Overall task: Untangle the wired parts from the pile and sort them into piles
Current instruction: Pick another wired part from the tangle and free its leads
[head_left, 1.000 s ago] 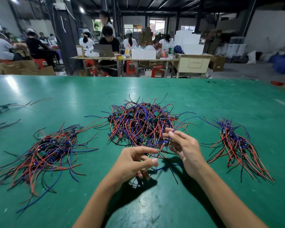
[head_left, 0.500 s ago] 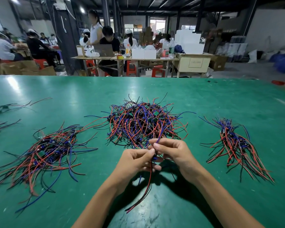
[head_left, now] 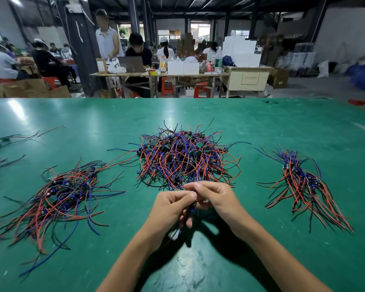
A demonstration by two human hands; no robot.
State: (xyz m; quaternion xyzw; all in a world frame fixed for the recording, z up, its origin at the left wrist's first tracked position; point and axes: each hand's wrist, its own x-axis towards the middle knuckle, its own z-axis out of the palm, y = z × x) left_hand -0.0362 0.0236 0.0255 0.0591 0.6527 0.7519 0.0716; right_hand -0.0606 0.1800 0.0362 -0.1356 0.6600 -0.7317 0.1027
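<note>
We are holding one wired part [head_left: 189, 216] between both hands, just in front of the central tangled pile [head_left: 187, 158] on the green table [head_left: 282, 123]. Our left hand [head_left: 170, 209] is curling its fingers around the part's wires, which are trailing down below the palm, and our right hand [head_left: 216, 200] is pinching the upper end with thumb and fingertips, the two hands touching at the fingertips. The left sorted pile [head_left: 59, 192] is lying well apart on one side and the right sorted pile [head_left: 303, 182] on the other.

The main risk, as we are judging it, is that some wire of this part is still looping through the heap (its near edge is lying right behind our knuckles), so a firm pull could be dragging neighbouring parts along or straining a wire where it joins its small board. A second risk is dropping the part onto the wrong pile, since the two sorted piles are looking much alike from here and we cannot tell what separates them. Loose ends could also be snagging on the near strands as we are carrying it sideways.

Compared with half a second ago, we are now bringing the hands closer together and slightly nearer to us, and the long red wire that was hanging down toward the table is now mostly gathered into the left hand. The three piles are lying as before.
</note>
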